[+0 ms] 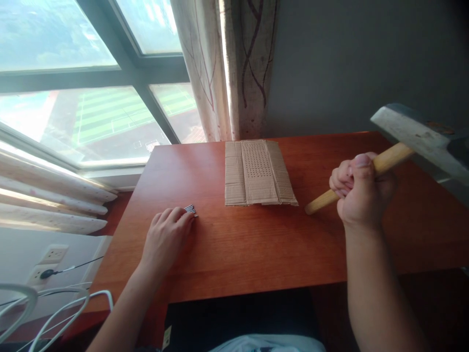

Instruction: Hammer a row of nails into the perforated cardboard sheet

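Observation:
My right hand [361,188] is wrapped around the wooden handle of a hammer [392,157], raised above the right part of the table. The hammer's grey metal head points up and to the right, partly cut off by the frame edge. On the left side of the table, my left hand [168,230] rests with bent fingers closed on a small bunch of thin, silvery nails [190,209]. Its fingertips are partly hidden. Between the hands, farther back, lies a flat piece of cardboard [258,188] with rows of small holes in it.
The reddish wooden table [234,254] reaches to the wall and a curtain [252,68] at the back. A window [110,117] is on the left. White cables [86,298] hang near the table's left front corner, below a wall socket [54,254].

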`<state>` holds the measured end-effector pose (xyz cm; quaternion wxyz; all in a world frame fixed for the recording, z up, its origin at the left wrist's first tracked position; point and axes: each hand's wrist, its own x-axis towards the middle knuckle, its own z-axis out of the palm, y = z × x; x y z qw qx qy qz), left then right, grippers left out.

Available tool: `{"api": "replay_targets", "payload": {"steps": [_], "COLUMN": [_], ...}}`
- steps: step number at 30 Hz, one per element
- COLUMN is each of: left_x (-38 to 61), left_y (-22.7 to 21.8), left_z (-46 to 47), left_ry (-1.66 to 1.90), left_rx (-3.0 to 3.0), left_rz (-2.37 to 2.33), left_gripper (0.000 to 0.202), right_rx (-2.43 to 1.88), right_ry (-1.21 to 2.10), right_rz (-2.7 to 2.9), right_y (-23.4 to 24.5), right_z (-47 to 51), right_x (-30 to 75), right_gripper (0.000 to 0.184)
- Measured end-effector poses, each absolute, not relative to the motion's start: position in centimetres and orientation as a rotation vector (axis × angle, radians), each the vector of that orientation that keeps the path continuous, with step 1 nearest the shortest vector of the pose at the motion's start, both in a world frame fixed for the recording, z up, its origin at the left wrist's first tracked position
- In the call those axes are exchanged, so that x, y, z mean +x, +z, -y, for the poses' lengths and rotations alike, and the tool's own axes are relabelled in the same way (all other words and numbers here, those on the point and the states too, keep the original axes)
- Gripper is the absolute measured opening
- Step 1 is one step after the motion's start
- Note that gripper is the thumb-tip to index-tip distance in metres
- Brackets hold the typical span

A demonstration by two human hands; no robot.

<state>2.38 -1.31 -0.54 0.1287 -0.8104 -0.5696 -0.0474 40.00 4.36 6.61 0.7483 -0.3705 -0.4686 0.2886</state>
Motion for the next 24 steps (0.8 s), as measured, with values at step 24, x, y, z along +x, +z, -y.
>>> {"api": "replay_targets", "payload": {"steps": [24], "left_x": [8.0], "left_y": [4.5], "left_z": [-1.8], "left_ry": [-1.996], "left_rx": [-2.504], "left_rz": [2.297], "left_gripper": [0.015], "right_rx": [-0.892], "right_ry": [0.701], "right_rz": [1.09], "right_y": [6.3], "right_z": [-6.0], "right_x": [40.7], "right_gripper": [0.043]}}
